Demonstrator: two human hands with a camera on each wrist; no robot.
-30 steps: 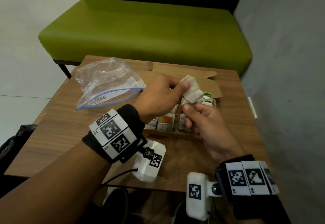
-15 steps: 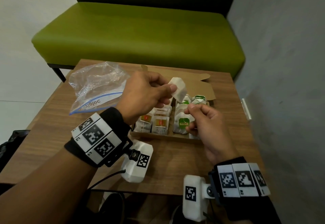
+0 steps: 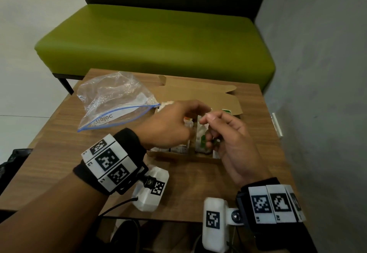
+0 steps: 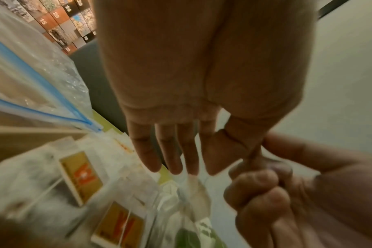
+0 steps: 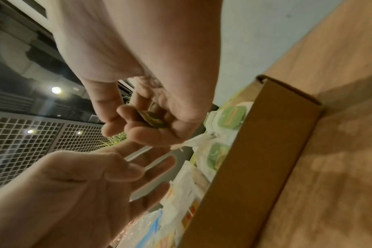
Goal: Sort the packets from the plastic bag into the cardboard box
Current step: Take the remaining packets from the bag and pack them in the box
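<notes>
Mirrored "Ziploc" reads on the bag (image 3: 111,105), and numbers 15 and 20 mark the wall panels (image 4: 53,18) behind.

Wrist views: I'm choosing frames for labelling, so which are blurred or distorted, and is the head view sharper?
Left wrist view: packets smeared by motion blur, left hand soft and stretched. Right wrist view: strong wide-angle warp, box wall fairly crisp, right hand soft. Head view: sharper but dim, hands slightly blurred, bag clear.

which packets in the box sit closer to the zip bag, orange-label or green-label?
The orange-label packets: they fill the box's left side, next to the plastic bag. The green-label packets sit in the right side, farther from the bag.
</notes>
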